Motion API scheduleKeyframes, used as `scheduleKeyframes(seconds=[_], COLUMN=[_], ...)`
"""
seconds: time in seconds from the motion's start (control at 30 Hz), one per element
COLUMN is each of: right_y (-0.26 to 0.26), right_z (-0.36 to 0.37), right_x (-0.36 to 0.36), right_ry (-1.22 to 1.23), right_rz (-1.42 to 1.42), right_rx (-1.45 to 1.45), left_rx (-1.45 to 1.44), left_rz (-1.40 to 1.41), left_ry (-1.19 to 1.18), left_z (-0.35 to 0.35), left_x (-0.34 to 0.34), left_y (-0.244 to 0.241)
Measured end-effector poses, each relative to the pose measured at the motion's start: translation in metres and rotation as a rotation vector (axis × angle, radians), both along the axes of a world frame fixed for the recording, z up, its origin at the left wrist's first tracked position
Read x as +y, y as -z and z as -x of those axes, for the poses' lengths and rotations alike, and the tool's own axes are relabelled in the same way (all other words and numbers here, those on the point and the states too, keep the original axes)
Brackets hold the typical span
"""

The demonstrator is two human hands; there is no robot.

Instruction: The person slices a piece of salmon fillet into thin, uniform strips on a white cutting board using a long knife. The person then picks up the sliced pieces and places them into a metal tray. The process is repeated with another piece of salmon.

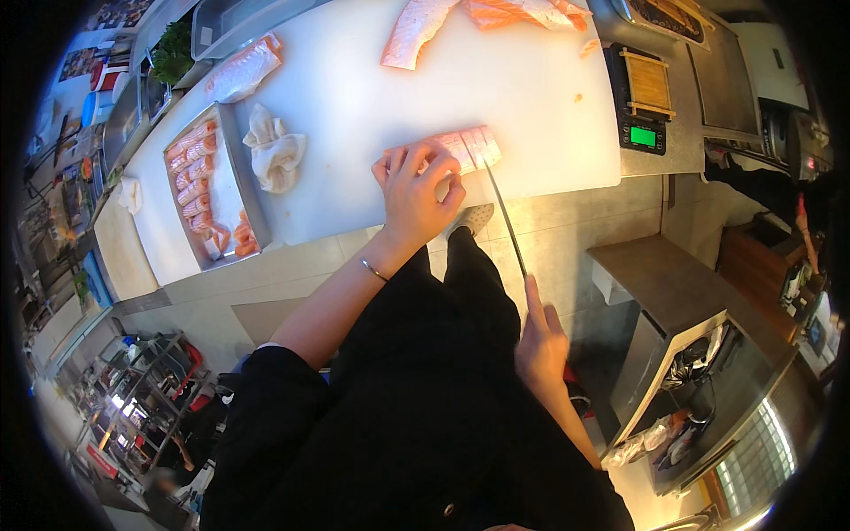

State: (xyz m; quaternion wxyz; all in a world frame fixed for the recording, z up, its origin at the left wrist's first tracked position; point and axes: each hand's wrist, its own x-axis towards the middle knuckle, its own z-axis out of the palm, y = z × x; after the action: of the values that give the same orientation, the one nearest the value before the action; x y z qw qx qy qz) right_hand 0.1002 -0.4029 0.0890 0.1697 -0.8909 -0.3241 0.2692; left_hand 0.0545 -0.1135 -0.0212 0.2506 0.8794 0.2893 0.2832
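Observation:
A salmon piece [475,147] with several cuts across its right end lies near the front edge of a white cutting board [345,93]. My left hand [422,189] rests on its left part with the fingers bent. In my right hand [543,342] is the handle of a long knife [508,222], whose tip is at the cut end of the salmon. Other salmon pieces [418,30] lie at the back of the board, and a wrapped-looking piece [244,68] is at the left. A metal tray [249,169] holds rows of sliced salmon.
A crumpled white cloth [273,149] lies beside the tray. Right of the board, a digital scale [643,136] carries a small bamboo tray [647,83]. A clear plastic container [229,30] and green leaves [174,53] are at the back left. A person is partly visible at lower left.

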Motion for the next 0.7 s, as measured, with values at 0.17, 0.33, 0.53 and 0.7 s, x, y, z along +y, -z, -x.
scheduleKeyframes(seconds=[0.17,0.33,0.53,0.7], right_y=[0.074,0.074,-0.009,-0.003], right_z=[-0.003,-0.004,-0.003,0.006], right_x=[0.08,0.084,0.008,-0.007], right_ry=[-0.008,-0.042,-0.078,-0.027], right_rz=[-0.169,-0.084,0.115,0.021], right_rx=[-0.09,-0.086,0.032,0.004], left_rx=[0.011,0.071,0.032,0.016], left_rz=[-0.006,0.008,-0.015,0.035], left_ry=[0.014,0.026,-0.014,-0.01], left_z=[0.001,0.001,-0.001,0.009], left_x=[0.002,0.002,0.001,0.004], left_y=[0.003,-0.004,0.002,-0.001])
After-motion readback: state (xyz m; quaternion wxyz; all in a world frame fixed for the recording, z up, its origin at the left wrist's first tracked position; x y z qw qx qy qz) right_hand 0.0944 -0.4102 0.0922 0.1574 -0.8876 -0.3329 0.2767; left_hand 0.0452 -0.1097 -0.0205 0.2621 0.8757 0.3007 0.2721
